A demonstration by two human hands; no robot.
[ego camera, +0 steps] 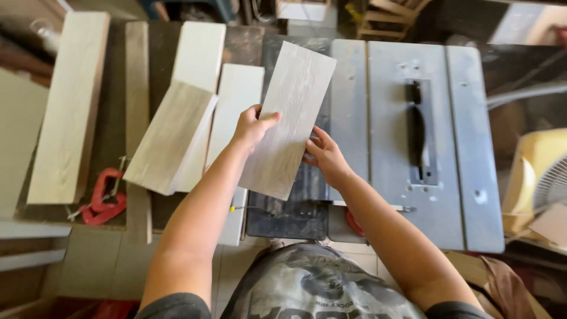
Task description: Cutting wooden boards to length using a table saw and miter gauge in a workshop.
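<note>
We see the grey metal saw tabletop (384, 147) filling the right half of the view, its blade slot (418, 133) running lengthwise near its right side; the far edge is partly blurred by glare. Left of it lies a darker bench (153, 53) carrying pale wooden boards: a long thick board (68, 106) near its left edge, and a stack of shorter boards (174, 139) tilted across others toward its middle. Above the gap between bench and saw tabletop we hold a grey wood-grain panel (290, 118), tilted, clear of both surfaces. Our left hand (253, 127) grips its left long edge, thumb on the face, the other fingers hidden behind it. Our right hand (326, 156) clasps the right long edge lower down, fingers (313, 145) pressed to the panel's side. A red clamp (103, 198) lies at the bench's near-left corner. Under the panel's lower end, dark machine parts are hard to make out.
</note>
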